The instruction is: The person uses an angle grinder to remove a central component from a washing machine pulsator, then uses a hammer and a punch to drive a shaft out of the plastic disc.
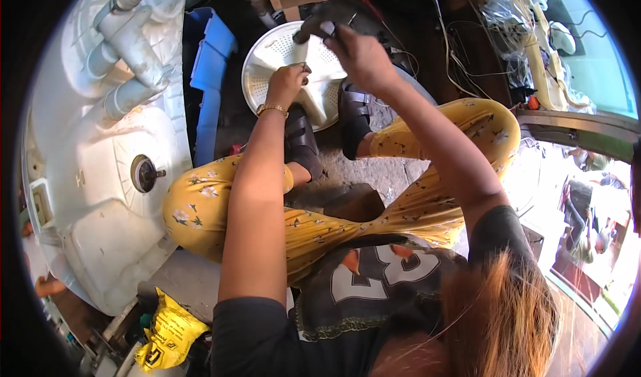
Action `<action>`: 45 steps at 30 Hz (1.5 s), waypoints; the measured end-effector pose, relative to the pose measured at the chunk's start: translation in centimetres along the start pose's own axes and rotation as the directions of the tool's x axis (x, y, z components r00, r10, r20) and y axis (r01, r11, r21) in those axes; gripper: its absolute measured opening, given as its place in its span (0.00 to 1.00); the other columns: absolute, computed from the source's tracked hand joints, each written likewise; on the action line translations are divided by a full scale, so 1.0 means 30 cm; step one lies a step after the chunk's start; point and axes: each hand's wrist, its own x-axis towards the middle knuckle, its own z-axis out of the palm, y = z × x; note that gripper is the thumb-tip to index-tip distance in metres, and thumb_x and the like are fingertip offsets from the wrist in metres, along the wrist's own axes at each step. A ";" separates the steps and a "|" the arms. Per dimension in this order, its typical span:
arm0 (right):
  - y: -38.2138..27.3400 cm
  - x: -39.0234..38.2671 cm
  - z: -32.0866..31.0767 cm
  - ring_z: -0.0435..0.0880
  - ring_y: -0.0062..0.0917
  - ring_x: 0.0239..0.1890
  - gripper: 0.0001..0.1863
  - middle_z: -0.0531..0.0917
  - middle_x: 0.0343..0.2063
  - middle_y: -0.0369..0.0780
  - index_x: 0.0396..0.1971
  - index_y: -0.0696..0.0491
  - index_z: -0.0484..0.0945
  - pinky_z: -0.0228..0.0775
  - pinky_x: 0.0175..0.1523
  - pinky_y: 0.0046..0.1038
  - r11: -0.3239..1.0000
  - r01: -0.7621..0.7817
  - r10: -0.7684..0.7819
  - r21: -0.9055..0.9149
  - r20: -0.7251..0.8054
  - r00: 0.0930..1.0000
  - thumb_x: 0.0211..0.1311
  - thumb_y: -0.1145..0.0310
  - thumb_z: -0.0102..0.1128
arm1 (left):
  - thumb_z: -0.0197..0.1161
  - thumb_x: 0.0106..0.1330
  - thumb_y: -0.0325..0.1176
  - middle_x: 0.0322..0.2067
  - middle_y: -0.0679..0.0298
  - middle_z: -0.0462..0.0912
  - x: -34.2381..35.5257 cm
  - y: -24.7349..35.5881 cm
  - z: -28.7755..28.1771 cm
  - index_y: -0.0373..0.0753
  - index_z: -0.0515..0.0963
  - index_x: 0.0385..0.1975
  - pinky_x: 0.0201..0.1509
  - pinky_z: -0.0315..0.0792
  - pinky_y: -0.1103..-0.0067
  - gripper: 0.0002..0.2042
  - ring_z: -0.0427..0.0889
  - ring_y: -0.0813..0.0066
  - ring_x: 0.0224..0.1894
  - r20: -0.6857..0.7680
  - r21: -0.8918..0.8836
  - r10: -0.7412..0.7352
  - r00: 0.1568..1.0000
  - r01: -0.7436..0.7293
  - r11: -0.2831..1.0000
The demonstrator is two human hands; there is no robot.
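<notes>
A round white perforated disc [322, 100] with broad raised arms, like a washing machine pulsator, stands tilted between my feet. My left hand [288, 83] is over its left part, fingers curled closed; what they grip, if anything, is hidden. My right hand [364, 58] is raised above the disc's upper right edge, closed around a dark, hammer-like tool [317, 29]. The tool's end hangs over the disc near its top, and its exact shape is hard to make out against the dark background.
At left lies a white washing machine tub body [100, 197] with grey pipes [130, 50] and a dark shaft fitting [145, 173]. A blue plastic panel [210, 77] stands beside it. Loose wires [449, 43] lie at upper right; a yellow packet [170, 330] is at lower left.
</notes>
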 end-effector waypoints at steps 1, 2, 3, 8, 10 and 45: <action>0.011 0.012 -0.031 0.81 0.53 0.38 0.20 0.83 0.29 0.54 0.41 0.55 0.76 0.73 0.43 0.48 1.000 0.015 -0.014 0.022 -0.054 0.998 0.71 0.51 0.53 | 0.60 0.65 0.34 0.28 0.58 0.86 -0.003 0.007 -0.004 0.40 0.84 0.34 0.39 0.78 0.70 0.07 0.86 0.60 0.32 -0.009 -0.023 -0.009 1.000 0.009 1.000; 0.022 0.018 -0.060 0.81 0.53 0.38 0.19 0.83 0.29 0.54 0.41 0.55 0.76 0.73 0.43 0.48 0.999 0.032 -0.027 0.044 -0.107 0.994 0.70 0.51 0.53 | 0.60 0.65 0.33 0.29 0.58 0.87 -0.008 0.013 -0.007 0.40 0.84 0.34 0.39 0.78 0.70 0.07 0.87 0.61 0.32 -0.017 -0.045 -0.020 1.000 0.019 0.999; 0.045 0.020 -0.083 0.81 0.53 0.38 0.19 0.83 0.28 0.53 0.41 0.55 0.77 0.73 0.42 0.48 0.997 0.014 -0.005 0.074 -0.113 0.994 0.70 0.52 0.53 | 0.60 0.65 0.33 0.29 0.58 0.87 -0.005 0.021 -0.012 0.40 0.84 0.34 0.39 0.78 0.70 0.07 0.87 0.61 0.32 -0.015 -0.043 -0.016 1.000 0.015 0.999; 0.119 0.007 -0.098 0.81 0.52 0.36 0.19 0.82 0.27 0.52 0.39 0.55 0.77 0.71 0.40 0.49 0.998 -0.033 0.038 0.047 -0.113 0.993 0.70 0.52 0.54 | 0.60 0.65 0.31 0.30 0.57 0.87 -0.003 0.047 -0.038 0.38 0.84 0.35 0.40 0.79 0.70 0.07 0.87 0.62 0.34 0.081 -0.033 0.013 0.997 -0.010 0.999; 0.122 -0.003 -0.110 0.81 0.52 0.36 0.19 0.83 0.27 0.51 0.39 0.54 0.77 0.71 0.40 0.49 0.996 -0.079 0.082 0.038 -0.090 0.993 0.70 0.51 0.54 | 0.61 0.65 0.30 0.31 0.57 0.87 0.019 0.099 -0.033 0.38 0.84 0.36 0.41 0.79 0.71 0.07 0.87 0.62 0.35 0.045 -0.057 0.007 0.999 -0.005 0.998; 0.123 -0.029 -0.017 0.81 0.53 0.37 0.17 0.82 0.28 0.53 0.41 0.55 0.77 0.71 0.41 0.48 0.990 -0.143 0.143 -0.005 0.138 0.980 0.70 0.55 0.54 | 0.60 0.66 0.31 0.37 0.59 0.86 -0.020 0.023 -0.012 0.40 0.83 0.36 0.45 0.78 0.70 0.06 0.85 0.58 0.40 -0.077 0.032 0.001 0.997 0.001 0.999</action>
